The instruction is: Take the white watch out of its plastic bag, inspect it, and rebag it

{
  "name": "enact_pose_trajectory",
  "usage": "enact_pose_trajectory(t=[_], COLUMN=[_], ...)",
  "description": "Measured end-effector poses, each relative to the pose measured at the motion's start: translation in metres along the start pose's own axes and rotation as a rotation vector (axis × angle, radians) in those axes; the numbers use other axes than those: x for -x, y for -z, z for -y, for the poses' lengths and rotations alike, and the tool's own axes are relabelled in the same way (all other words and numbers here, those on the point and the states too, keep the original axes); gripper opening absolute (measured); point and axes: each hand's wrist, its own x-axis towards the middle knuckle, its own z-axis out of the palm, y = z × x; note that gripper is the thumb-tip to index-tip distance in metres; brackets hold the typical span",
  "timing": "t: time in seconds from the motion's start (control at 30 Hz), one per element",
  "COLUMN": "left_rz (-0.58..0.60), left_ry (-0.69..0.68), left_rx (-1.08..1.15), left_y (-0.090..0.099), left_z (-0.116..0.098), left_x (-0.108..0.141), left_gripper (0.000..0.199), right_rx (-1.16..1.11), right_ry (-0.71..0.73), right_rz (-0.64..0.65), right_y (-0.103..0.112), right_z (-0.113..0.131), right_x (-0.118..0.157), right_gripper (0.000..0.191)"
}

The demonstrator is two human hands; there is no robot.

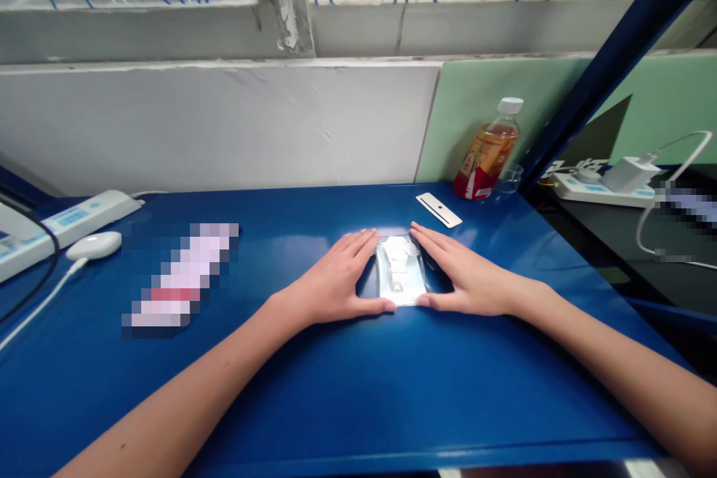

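From my end of the link, I see both hands low over the blue surface (358,396), set either side of a small clear packet (399,272) with something white inside. The packet lies flat on the surface, between the palms. My left hand (343,276) has its fingers stretched forward and its thumb tip at the packet's near left corner; my right hand (469,276) mirrors it at the right, thumb tip at the near right corner. Both are unclenched, resting against the edges rather than gripped around it. Beyond the right fingertips lies a pale card (438,210) with a dark dot, and behind that a bottle (486,160) stands with a white cap. Well off to my left lie a pixelated oblong (193,265), a white oval device (95,245) on a cable and a white power strip (92,215).
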Motion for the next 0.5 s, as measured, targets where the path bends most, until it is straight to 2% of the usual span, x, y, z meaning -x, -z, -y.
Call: enact_pose_trajectory(t=[0.2,0.5], left_rz=[-0.001,0.032], left_ry=[-0.021,0.038], left_rx=[-0.002,0.001], left_y=[0.0011,-0.0014], left_z=[0.0023,-0.0003], left_x=[0.0011,0.0009], left_gripper=[0.101,0.106], right_rx=[-0.010,0.006], right_ry=[-0.009,-0.027], right_rz=[0.007,0.052], right_y=[0.0001,0.0022], right_z=[-0.0004,0.0024], right_x=[0.0001,-0.0016], right_gripper=[0.106,0.108])
